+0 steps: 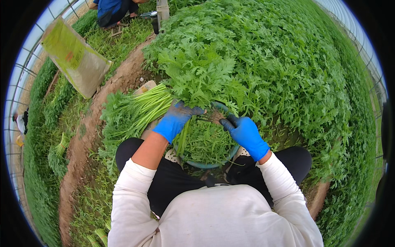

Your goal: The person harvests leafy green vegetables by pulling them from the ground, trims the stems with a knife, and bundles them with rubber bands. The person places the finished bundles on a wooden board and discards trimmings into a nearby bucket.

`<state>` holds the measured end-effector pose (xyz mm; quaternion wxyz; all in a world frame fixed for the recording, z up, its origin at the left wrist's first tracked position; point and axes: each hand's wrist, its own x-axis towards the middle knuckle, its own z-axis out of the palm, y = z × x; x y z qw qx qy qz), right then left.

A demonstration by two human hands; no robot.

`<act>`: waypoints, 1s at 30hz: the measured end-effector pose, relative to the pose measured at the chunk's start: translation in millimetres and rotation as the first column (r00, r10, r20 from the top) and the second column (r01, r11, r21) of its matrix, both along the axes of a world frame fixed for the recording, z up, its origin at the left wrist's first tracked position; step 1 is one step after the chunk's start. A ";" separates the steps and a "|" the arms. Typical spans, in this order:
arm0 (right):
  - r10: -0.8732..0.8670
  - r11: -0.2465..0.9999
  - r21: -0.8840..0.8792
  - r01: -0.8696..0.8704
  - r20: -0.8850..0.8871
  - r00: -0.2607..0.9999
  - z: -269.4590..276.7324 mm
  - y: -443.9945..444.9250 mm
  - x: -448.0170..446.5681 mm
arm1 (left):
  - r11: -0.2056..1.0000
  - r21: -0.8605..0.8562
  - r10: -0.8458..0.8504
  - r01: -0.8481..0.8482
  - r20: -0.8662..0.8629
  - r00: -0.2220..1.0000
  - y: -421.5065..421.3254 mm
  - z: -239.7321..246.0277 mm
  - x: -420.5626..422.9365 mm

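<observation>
My left hand [182, 112], in a soiled blue glove, is closed around a bunch of leafy greens [200, 74], with lobed leaves fanning out beyond it and pale stems hanging below. To its right my right hand [239, 125], also gloved in blue with dark fingertips, grips a small brown thing with thin prongs [213, 116]; whether it is a hand rake or roots cannot be told. Under both hands a round blue-green basin [205, 165] holds loose leaves and trimmings. Left of my left hand lies a pile of cut greens [151, 103], stems towards the hand.
Dense growing greens [277, 68] fill the far and right sides. A soil ridge [80, 160] curves along the left, with a tall sack [77, 58] beyond it. Tied bundles [61, 146] lie at left. Another person [109, 12] crouches at upper left, near a post [163, 10].
</observation>
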<state>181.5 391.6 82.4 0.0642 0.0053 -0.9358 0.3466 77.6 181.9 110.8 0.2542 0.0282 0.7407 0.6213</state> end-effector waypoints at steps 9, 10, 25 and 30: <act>0.033 0.979 0.203 -0.003 -0.143 0.989 5.9 -7.0 9.6 | 0.972 0.166 0.117 -0.164 0.258 0.959 -1.8 -18.5 -3.8; 0.031 0.989 0.149 -0.011 -0.136 0.990 3.8 -4.7 11.0 | 0.971 0.178 0.112 -0.159 0.245 0.963 -0.1 -14.7 -1.3; 0.151 0.761 -0.647 -0.038 0.120 0.981 16.8 15.6 9.1 | 0.969 0.081 0.215 -0.232 0.176 0.961 1.1 -45.1 -2.1; 0.164 0.836 -0.544 -0.076 0.115 0.980 2.0 20.3 9.7 | 0.945 0.242 0.118 -0.221 0.378 0.918 -0.5 -11.3 0.0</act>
